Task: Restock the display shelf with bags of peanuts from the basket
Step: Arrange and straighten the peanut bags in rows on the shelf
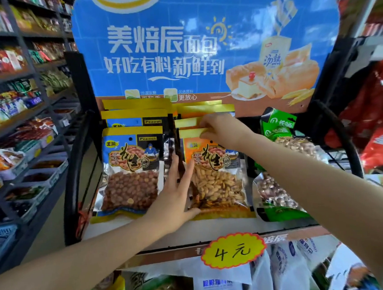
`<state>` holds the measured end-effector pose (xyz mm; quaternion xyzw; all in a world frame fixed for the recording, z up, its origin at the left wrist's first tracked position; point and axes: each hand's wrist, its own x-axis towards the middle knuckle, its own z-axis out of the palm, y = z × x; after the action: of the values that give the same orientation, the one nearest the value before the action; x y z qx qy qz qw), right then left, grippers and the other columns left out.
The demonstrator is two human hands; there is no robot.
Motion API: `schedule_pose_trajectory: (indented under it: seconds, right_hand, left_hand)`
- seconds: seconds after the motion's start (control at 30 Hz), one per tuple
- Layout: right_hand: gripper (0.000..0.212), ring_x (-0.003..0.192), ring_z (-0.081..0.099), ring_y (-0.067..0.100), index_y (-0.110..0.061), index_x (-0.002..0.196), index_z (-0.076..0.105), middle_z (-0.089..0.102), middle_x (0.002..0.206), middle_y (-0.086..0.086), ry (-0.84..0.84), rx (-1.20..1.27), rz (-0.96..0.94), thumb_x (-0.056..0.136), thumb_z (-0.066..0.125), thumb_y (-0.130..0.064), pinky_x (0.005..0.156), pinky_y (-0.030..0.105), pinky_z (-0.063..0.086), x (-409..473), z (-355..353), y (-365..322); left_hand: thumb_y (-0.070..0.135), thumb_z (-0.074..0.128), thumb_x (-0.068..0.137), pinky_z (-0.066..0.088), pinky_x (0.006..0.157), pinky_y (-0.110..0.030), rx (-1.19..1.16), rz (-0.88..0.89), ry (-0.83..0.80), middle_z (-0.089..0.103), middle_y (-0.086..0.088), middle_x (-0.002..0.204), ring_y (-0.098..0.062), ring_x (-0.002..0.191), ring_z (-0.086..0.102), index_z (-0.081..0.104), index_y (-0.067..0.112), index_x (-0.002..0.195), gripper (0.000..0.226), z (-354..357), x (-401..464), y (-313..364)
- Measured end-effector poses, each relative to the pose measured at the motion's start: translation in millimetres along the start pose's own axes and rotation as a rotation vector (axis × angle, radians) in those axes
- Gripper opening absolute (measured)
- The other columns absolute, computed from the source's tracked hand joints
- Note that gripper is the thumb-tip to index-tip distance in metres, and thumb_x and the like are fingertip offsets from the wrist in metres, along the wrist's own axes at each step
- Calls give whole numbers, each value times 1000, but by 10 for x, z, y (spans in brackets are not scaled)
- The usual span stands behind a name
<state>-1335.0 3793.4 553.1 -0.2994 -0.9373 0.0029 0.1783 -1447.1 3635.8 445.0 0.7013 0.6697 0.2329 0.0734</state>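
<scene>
Peanut bags stand in rows on the display shelf (190, 231), the right hand (218, 130) pinching the orange bag (214, 172) top, left hand (175, 190) open against its side; letting go carelessly could tip it forward.

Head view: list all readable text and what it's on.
"美焙辰面包" and "好吃有料 新鲜到": blue bread advertising board.
"更放心": same board, lower edge.
"Peanut": blue-and-yellow peanut bag.
"花生": orange-and-yellow peanut bag.
"4元": yellow scalloped price tag.
Green bags, white packets below and aisle shelf goods: too blurred to read.
</scene>
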Motion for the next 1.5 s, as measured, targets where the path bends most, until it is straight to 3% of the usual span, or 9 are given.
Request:
schedule_pose_trajectory:
  seconds: [0.13,0.37,0.57,0.77,0.87,0.97,1.1,1.33,1.5]
  right_hand:
    - [26,102,59,30,-6,111,60,64,110,15,157,52,-1,89,57,-20,86,40,48,-309,-280,167]
    - [31,112,55,30,-4,119,57,60,122,16,-36,-47,346,95,48,-21,89,32,40,-837,-636,1027]
    - [44,100,55,29,-6,116,52,58,115,14,-248,26,362,92,49,-42,78,31,38,-775,-476,1623]
    - [72,125,48,22,-14,135,43,46,142,3,-353,294,333,78,62,-54,101,32,37,-693,-522,1801]
    - [85,132,40,28,-2,137,39,39,147,9,-442,275,319,76,62,-57,111,38,29,-705,-481,1869]
    - [74,132,43,19,-13,136,43,45,142,2,-392,472,229,76,68,-47,110,34,31,-767,-571,1885]
    - [23,80,66,0,-20,99,66,73,87,-14,-196,782,64,80,65,-7,77,16,50,-955,-918,1987]
    - [33,67,67,3,-20,81,71,74,72,-10,-43,1032,50,83,50,6,60,13,51,-1141,-1141,2208]
    - [26,70,69,8,-17,83,71,74,73,-8,68,1130,51,79,53,2,63,14,51,-1130,-1269,2136]
  left_hand:
    - [43,62,82,0,116,-35,103,138,13,-41,14,141,-15,138,-29,-1,29,147,92,-7,5,114]
    - [34,50,92,-4,112,-25,-2,195,36,3,8,155,-10,143,1,30,21,141,55,24,308,664]
    - [43,55,88,46,89,-24,-152,-36,-124,55,5,127,-12,102,59,36,20,137,57,266,602,1151]
    - [-1,49,89,38,56,-21,-244,-287,-55,56,-7,106,-15,81,49,41,11,123,37,446,945,1280]
    - [-12,43,85,35,62,-32,-397,-363,-19,47,-2,85,-19,77,44,44,11,111,35,537,985,1242]
    - [9,56,89,45,54,-23,-424,-357,20,56,3,90,-15,73,55,49,20,104,20,506,950,1244]
    - [24,63,86,50,69,-30,-433,-322,62,61,0,92,-21,84,63,54,25,104,20,384,934,1290]
    - [45,58,85,42,59,-29,-195,-394,165,60,0,96,-15,73,58,44,19,120,46,177,1117,1205]
    - [58,42,87,32,46,-27,-24,-172,172,56,0,61,-16,52,51,65,9,90,54,177,1271,1383]
